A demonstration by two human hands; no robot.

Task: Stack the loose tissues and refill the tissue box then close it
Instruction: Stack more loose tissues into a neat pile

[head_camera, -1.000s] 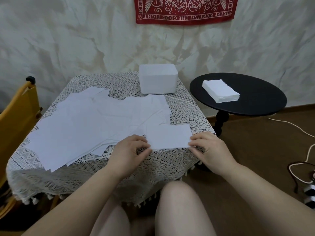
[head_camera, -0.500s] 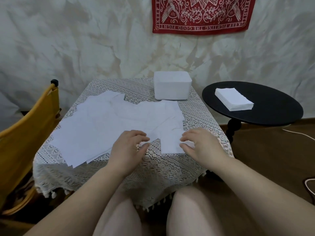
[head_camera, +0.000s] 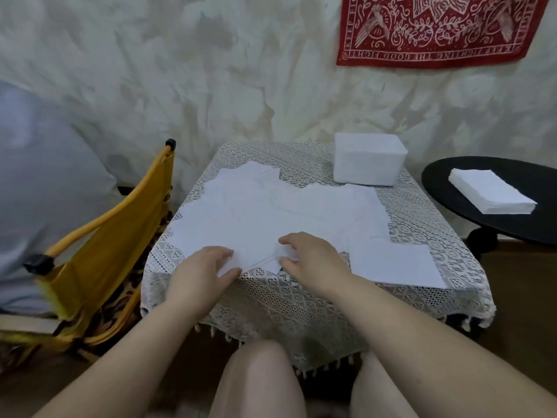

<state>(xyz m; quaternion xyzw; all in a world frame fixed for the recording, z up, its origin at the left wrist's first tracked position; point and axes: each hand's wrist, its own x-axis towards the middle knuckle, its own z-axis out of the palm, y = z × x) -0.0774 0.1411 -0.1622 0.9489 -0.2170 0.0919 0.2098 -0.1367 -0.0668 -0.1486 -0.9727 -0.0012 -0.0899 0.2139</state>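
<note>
So both hands, left hand (head_camera: 201, 274) and right hand (head_camera: 310, 260), are pinching the near edge of the loose tissues (head_camera: 271, 215) on the lace tablecloth (head_camera: 301, 297).

Loose tissues (head_camera: 271, 218) cover most of the counter (head_camera: 301, 303). The tissue box (head_camera: 369, 159) blocks the far right corner. Bare lace shows along the near edge, under both hands.

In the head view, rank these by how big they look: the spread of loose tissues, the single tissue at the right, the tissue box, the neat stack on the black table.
1. Spread of loose tissues, clearly largest.
2. Single tissue.
3. Tissue box and neat stack: look alike, and they sit farther away, so unranked.
</note>
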